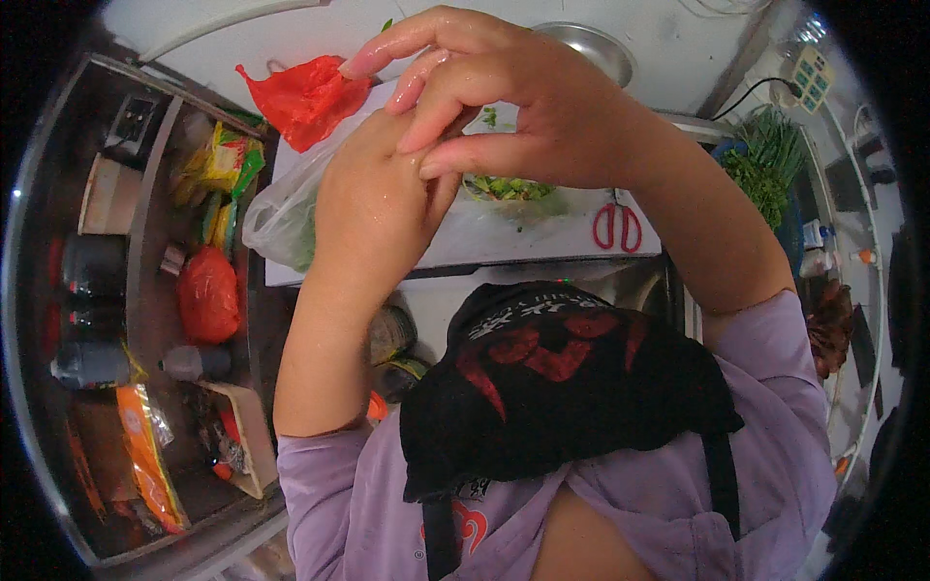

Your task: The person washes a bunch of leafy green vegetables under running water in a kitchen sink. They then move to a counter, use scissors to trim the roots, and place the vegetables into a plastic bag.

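Observation:
My left hand (374,189) is raised over a white tabletop (450,254), its back facing up and its skin wet. Wet fingers of my right hand (501,109) are spread and rest on the back and finger bases of my left hand. I see nothing held between them, but the left fingers are mostly hidden behind the right hand. Below lie cut green leaves and stems (512,189), on or in clear plastic. A pale plastic bag (280,218) with something green inside lies beside my left wrist. Scissors with red handles (616,226) rest under my right forearm.
A red plastic bag (309,102) lies at the table's far left, and a steel bowl (596,51) is behind my right hand. Shelves at left hold packets, bottles and a red bag (209,294). Green leafy vegetables (763,167) and a power strip (810,80) are at right.

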Demonstrator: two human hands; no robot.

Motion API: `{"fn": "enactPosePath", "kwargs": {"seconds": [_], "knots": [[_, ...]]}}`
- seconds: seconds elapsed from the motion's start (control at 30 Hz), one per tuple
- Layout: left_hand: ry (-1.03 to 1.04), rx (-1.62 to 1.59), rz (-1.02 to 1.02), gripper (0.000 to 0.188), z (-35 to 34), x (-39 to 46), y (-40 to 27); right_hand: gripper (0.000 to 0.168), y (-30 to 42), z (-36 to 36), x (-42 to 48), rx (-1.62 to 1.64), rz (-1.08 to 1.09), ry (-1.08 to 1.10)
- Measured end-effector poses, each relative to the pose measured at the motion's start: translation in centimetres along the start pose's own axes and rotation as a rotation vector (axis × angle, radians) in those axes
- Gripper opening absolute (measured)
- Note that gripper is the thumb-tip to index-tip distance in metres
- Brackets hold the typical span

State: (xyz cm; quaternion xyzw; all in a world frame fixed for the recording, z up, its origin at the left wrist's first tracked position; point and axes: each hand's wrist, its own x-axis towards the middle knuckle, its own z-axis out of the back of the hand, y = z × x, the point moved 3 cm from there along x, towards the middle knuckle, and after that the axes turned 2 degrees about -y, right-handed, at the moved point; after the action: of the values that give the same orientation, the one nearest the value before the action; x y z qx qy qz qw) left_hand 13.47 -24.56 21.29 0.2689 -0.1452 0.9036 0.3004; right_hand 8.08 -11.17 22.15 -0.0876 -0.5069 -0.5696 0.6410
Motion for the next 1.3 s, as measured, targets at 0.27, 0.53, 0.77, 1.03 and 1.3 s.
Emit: {"fn": "enactPosePath", "kwargs": {"seconds": [0.27, 0.53, 0.77, 1.03, 1.3], "knots": [[-0.057, -0.044, -0.041, 0.027, -1.0, 0.5, -0.3, 0.011, -0.3, 0.6, -1.1, -0.102, -0.066, -0.061], [-0.051, -0.1, -0.033, 0.026, -1.4, 0.8, -0.7, 0.011, -0.6, 0.1, -1.7, -0.096, -0.134, -0.253], [-0.052, -0.128, -0.057, 0.027, -1.2, 0.7, -0.6, 0.006, -0.2, 0.2, -1.6, -0.015, -0.169, -0.162], [-0.04, -0.171, -0.025, 0.031, -1.2, 0.2, -0.2, 0.013, -0.7, 0.8, -1.8, 0.207, -0.305, -0.227], [-0.205, 0.101, -0.258, 0.047, -0.5, 1.5, -0.1, 0.019, -0.2, 5.1, -3.5, -0.385, -0.261, -0.248]]}}
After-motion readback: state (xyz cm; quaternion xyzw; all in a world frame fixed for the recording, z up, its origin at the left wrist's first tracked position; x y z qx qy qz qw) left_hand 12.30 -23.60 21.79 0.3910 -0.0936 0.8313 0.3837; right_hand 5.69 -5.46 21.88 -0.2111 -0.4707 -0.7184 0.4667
